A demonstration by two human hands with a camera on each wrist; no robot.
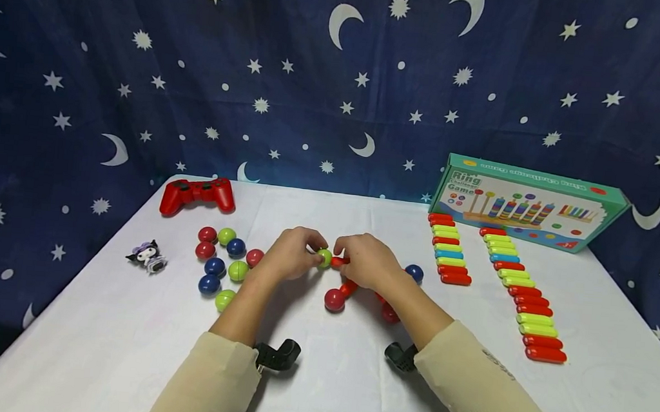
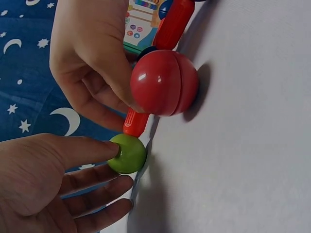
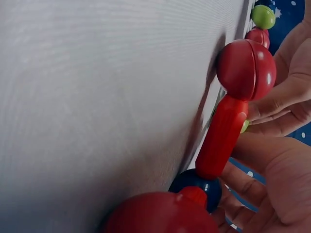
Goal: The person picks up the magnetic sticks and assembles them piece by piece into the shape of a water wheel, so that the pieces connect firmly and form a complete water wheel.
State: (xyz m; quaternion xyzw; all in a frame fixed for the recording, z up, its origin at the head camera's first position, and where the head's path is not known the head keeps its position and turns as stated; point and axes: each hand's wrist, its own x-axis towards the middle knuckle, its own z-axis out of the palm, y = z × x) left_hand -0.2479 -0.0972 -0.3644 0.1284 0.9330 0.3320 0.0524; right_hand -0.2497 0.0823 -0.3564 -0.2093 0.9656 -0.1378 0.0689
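Note:
Between thumb and fingers, my left hand [image 1: 291, 255] pinches a green ball [image 2: 127, 154]. A short red stick [image 2: 136, 123] meets that ball, and the thumb and fingers of my right hand [image 1: 369, 262] grip it. Close by, a red ball [image 1: 334, 300] stands on the table, a second red stick [image 3: 221, 138] running from it to a dark blue ball [image 3: 213, 191] beside the right hand. Another red ball [image 1: 389, 313] shows under the right wrist, partly hidden. Beyond the right hand is a blue ball [image 1: 414, 273].
Several red, blue and green balls [image 1: 215, 266] lie left of the hands. A game controller [image 1: 198, 195] and a small figurine [image 1: 148, 256] sit farther left. At right, two columns of coloured sticks [image 1: 534, 309] lie before a green game box [image 1: 531, 202] on the white-covered table [image 1: 92, 342].

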